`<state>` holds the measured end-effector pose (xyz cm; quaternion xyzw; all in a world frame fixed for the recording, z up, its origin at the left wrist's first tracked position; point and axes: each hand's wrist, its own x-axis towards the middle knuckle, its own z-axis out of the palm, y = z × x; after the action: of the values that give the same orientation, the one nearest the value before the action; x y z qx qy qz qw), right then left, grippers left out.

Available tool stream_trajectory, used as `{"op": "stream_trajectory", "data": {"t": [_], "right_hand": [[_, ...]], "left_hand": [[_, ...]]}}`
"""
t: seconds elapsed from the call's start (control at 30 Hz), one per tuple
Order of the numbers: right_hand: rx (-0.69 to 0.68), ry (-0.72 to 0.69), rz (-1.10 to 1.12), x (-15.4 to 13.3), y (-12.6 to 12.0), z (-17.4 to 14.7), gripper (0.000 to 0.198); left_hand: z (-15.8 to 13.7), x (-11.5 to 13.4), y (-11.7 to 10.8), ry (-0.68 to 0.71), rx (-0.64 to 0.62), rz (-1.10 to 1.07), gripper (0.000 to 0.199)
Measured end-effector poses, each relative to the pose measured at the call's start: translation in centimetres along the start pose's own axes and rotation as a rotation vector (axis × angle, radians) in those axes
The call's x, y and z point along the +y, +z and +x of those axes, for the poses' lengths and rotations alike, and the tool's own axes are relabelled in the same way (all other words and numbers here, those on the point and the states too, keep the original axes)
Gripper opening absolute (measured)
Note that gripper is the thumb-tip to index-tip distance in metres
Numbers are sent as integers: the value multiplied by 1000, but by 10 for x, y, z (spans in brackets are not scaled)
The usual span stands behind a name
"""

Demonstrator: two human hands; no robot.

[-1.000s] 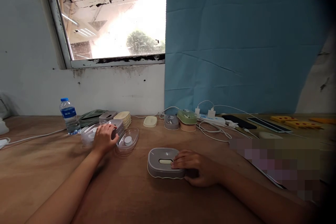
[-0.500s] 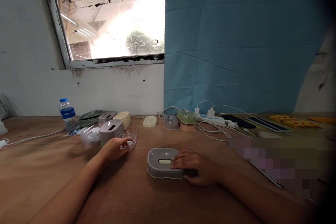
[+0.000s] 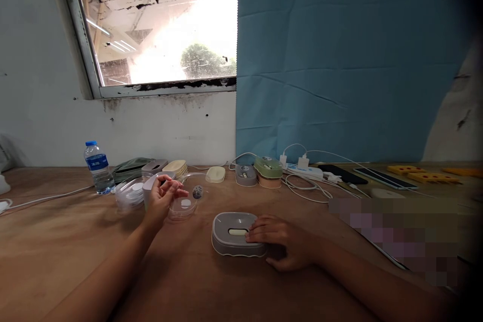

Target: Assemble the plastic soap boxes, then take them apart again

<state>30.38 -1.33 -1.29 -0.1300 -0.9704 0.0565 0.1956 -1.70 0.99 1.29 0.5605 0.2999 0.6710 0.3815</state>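
My left hand (image 3: 163,197) is raised at left centre, its fingers pinched on the edge of a clear plastic lid (image 3: 206,180) that bears a round, dark-patterned sticker (image 3: 197,191). Below it on the table lie more clear lids (image 3: 184,211) with a white spot. My right hand (image 3: 281,239) rests on the right end of a grey rounded box (image 3: 222,239), its fingers stretched over the top and its thumb held off the side. A cream piece (image 3: 237,232) shows through the slot in the box's top. Beside my left hand stands a partly hidden mauve box (image 3: 149,186).
Behind are stacked cream trays (image 3: 176,167), a single cream tray (image 3: 215,174), a grey box (image 3: 245,175) and a green box (image 3: 268,166). A water bottle (image 3: 98,168) stands at left. Cables and a power strip (image 3: 305,171) lie at right, near phones (image 3: 342,175).
My left hand has lifted from the clear lids and turned upward, bringing one lid up with it. My right hand stays on the grey box, its thumb slightly farther from the side.
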Motion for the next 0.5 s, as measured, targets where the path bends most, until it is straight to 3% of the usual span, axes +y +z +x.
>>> {"op": "stream_trajectory", "data": {"t": [0.1,0.27,0.5], "right_hand": [[-3,-10,-18,1,1,-1,58],[-4,-61,-109,-2,1,-1,59],[360,3,-338,-7,10,-4,45]], "left_hand": [[-6,1,13,-155,8,-316,33],[-19,1,27,-314,-80,-462,32],[-32,-2,42,-407,-168,-537,27]]}}
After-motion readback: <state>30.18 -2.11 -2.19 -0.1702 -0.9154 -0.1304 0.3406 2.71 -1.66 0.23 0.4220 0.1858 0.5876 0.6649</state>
